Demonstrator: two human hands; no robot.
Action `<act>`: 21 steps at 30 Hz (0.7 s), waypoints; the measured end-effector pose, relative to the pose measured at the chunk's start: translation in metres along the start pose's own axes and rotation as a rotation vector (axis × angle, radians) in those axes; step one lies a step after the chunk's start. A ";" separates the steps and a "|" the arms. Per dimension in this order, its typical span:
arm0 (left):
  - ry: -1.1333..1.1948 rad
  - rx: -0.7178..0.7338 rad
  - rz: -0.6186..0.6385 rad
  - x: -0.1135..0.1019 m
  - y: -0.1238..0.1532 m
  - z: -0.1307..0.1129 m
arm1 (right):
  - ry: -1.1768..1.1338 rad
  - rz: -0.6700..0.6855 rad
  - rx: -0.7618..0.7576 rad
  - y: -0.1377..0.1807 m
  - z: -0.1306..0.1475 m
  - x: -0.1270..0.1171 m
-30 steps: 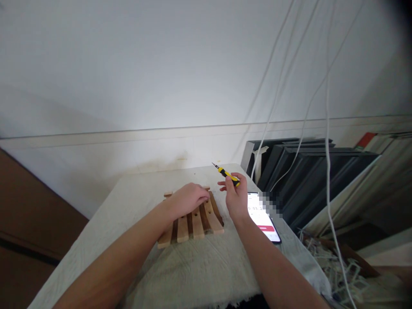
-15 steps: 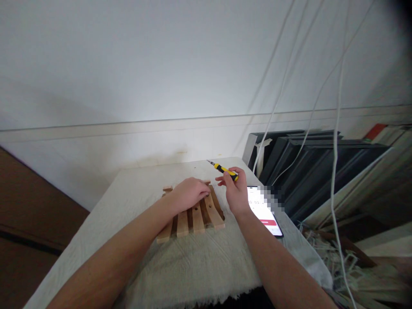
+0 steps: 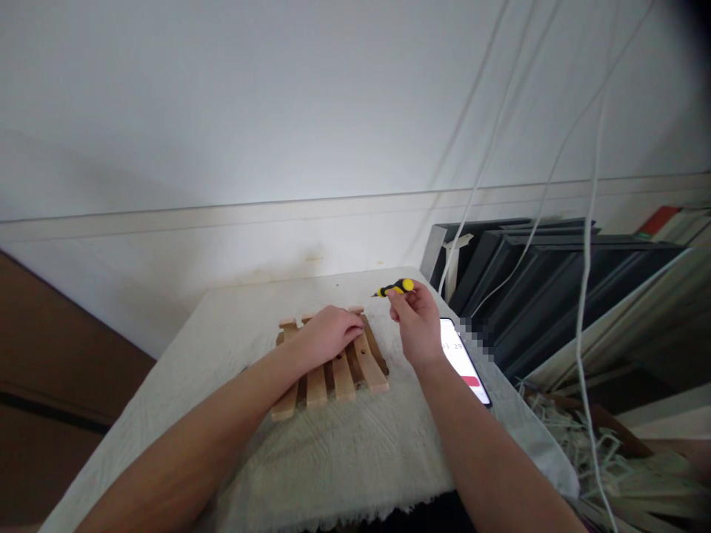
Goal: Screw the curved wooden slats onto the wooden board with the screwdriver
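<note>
A small slatted wooden rack (image 3: 344, 374) lies on a table covered with a white cloth (image 3: 333, 459). My left hand (image 3: 327, 333) rests palm down on the rack's far end, fingers curled over the slats. To the right of the rack and a little above the table is my right hand (image 3: 416, 322); its fingers pinch a small yellow and black screwdriver (image 3: 395, 286), whose tip points left.
A phone (image 3: 465, 360) with a lit screen lies on the table right of my right hand. Dark flat panels (image 3: 555, 289) lean beside the table on the right. White cables (image 3: 583, 222) hang down there. A wall stands behind the table.
My right hand has turned the screwdriver from pointing up and to the left to lying nearly level, and moved slightly right. My left hand stays on the rack.
</note>
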State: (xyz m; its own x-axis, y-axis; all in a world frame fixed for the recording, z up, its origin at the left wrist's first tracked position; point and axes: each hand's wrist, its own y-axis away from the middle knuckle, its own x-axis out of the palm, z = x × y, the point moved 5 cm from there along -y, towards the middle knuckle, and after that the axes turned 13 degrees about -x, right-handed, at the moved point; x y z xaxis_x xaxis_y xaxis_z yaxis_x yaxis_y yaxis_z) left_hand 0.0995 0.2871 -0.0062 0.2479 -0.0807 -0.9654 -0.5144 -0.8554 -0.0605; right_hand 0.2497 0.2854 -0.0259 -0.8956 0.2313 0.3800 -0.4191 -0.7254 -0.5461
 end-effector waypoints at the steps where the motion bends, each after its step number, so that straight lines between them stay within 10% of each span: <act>1: -0.004 -0.010 0.001 0.000 0.000 0.000 | 0.007 0.013 -0.007 0.000 0.001 0.000; 21: 0.000 -0.080 0.050 -0.006 0.000 0.003 | 0.158 0.291 -0.193 0.014 0.004 0.013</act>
State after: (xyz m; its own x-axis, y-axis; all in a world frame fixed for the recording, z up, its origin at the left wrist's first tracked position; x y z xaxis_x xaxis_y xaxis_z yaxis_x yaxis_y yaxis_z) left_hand 0.0958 0.2895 -0.0011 0.2235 -0.1248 -0.9667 -0.4591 -0.8883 0.0085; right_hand 0.2331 0.2760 -0.0256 -0.9869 0.1420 0.0765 -0.1508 -0.6433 -0.7506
